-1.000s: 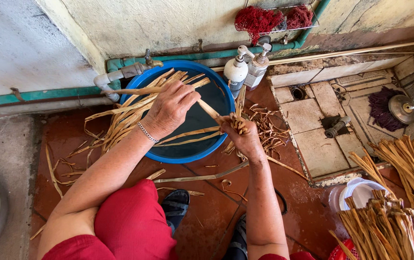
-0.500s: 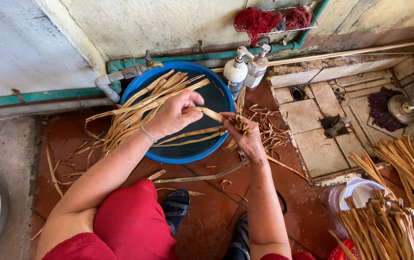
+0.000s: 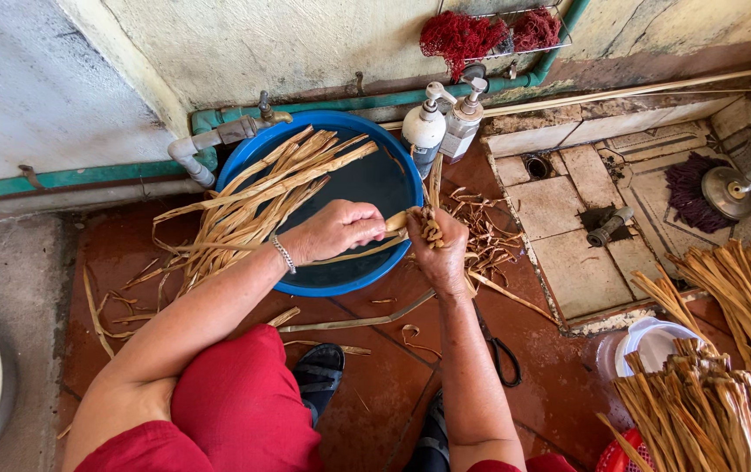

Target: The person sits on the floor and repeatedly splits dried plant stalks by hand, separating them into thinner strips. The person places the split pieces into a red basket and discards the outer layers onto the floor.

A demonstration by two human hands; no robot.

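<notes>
Both hands meet over the near rim of the blue basin (image 3: pixel 305 284), bare floor below them. The left hand (image 3: pixel 336 229) and right hand (image 3: pixel 439 249) together pinch one dried stalk (image 3: pixel 410 218), wrists bent inward.

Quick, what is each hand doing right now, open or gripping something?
Left hand: closed around one end of a tan dried plant strip.
Right hand: closed on the same strip, with frayed fibres at the fingers.

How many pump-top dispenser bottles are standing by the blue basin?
2: a white pump-top bottle and a clear pump-top bottle, side by side against the wall, right of the blue basin. None visibly hidden.
</notes>
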